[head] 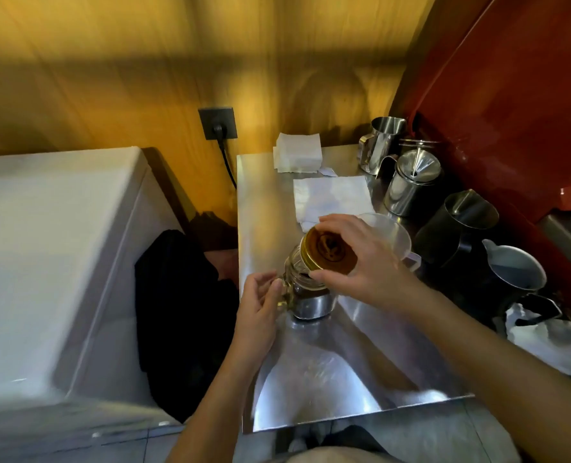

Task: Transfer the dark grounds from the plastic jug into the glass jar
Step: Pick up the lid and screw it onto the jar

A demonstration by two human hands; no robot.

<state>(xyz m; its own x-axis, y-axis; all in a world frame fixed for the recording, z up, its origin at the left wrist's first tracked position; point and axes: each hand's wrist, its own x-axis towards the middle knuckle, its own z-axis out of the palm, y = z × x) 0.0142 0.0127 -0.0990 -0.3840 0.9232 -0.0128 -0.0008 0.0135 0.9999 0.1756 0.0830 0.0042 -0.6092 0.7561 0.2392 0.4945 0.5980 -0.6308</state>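
Jar (306, 289) on counter (260, 202), grounds (311, 293) inside — glass, fragile, slick; I grip its handle. Left hand (260, 305) curls there; right hand (361, 259) pinches lid (327, 253), tilted above. Jug (394, 235) just behind.

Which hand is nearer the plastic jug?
Right. The right hand holds the gold lid just in front of the plastic jug, partly covering it. The left hand is on the glass jar handle, farther away.
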